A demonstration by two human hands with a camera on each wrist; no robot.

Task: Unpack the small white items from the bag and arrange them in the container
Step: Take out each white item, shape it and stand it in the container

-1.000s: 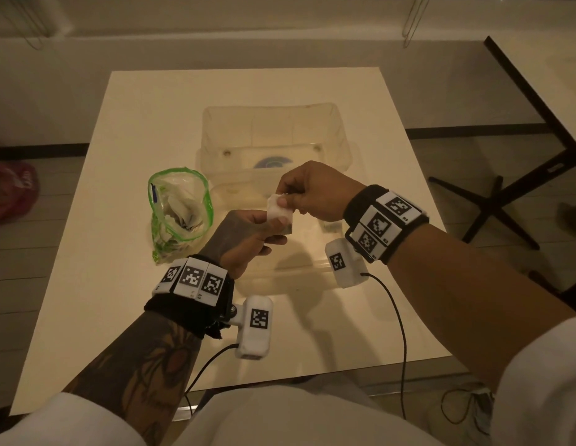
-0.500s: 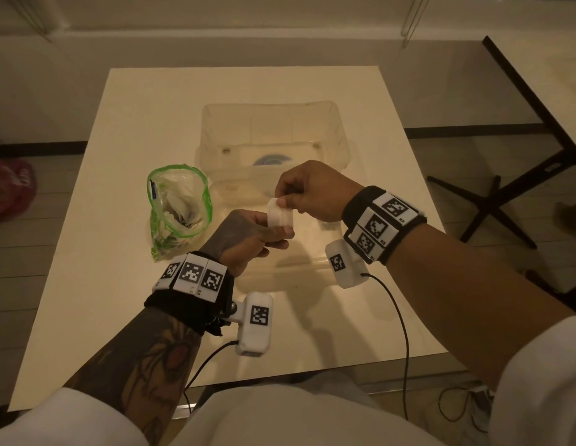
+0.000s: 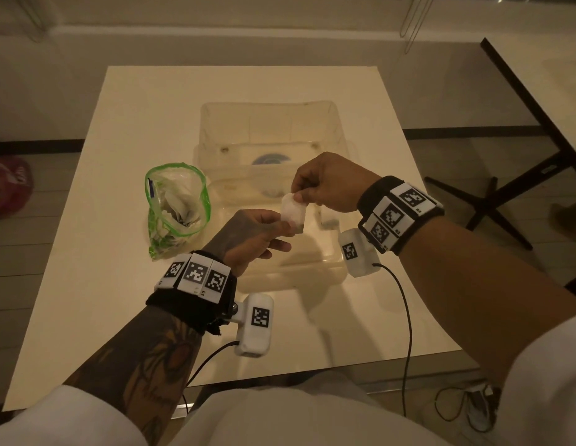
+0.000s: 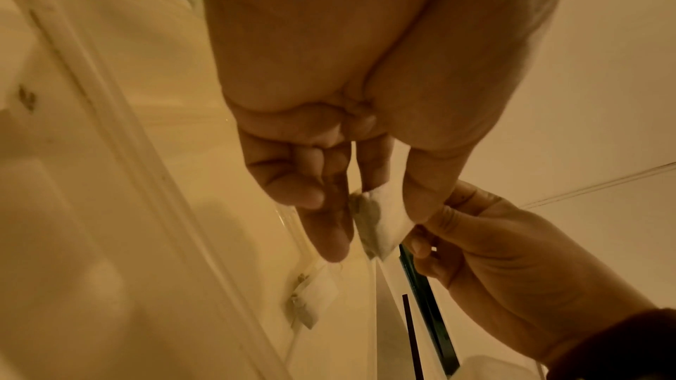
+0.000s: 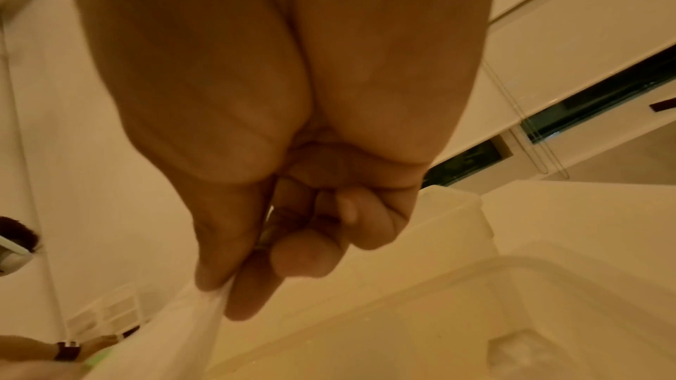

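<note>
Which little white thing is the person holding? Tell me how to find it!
Find the clear plastic container on the cream table. Just above its near edge, the left hand and right hand pinch one small white packet between them. Unlike those in the green-rimmed plastic bag, it hangs in the air.

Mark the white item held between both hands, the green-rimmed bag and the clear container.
white item [image 3: 293, 211], head view, middle of its white face.
green-rimmed bag [image 3: 175, 217], head view, its contents seen through the open mouth.
clear container [image 3: 270, 106], head view, far rim.
</note>
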